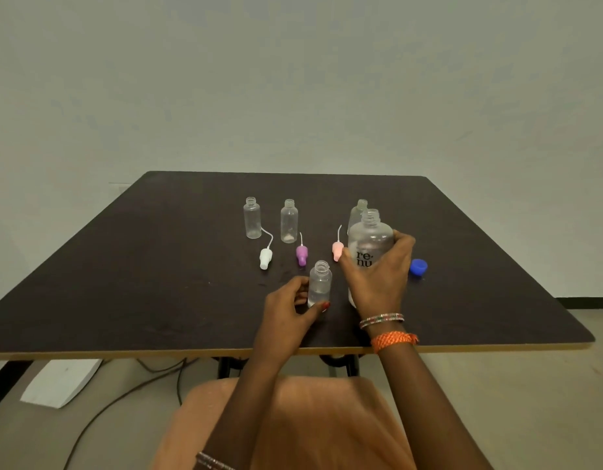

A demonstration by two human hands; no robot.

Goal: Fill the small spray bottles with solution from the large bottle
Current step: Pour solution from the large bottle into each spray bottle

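You worked at a dark table, and everything on it sat within easy reach, which looked deliberate for a pour.

Your right hand was wrapped round the body of the large bottle, fingers curled behind it and thumb in front, holding it upright on the table with its neck open. That grip, low on the barrel, read as the one you would want for tipping it. Dark print showed just beyond your thumb: "re" above "nu", the rest hidden under your hand. Its blue cap lay just right of that hand, off and out of the pouring path.

Your left hand pinched the base of the nearest small bottle between thumb and fingers, apparently steadying it so the narrow open neck would not shift. It stood just left of the large bottle and seemed to hold a little liquid, though I could not be sure.

Beyond both hands stood three more uncapped small bottles: the far-left bottle, the middle bottle, and one half-hidden bottle behind the large one.

Their spray tops lay between the rows, tubes attached: the white spray top, purple spray top and pink spray top, the pink one nearest your right thumb.
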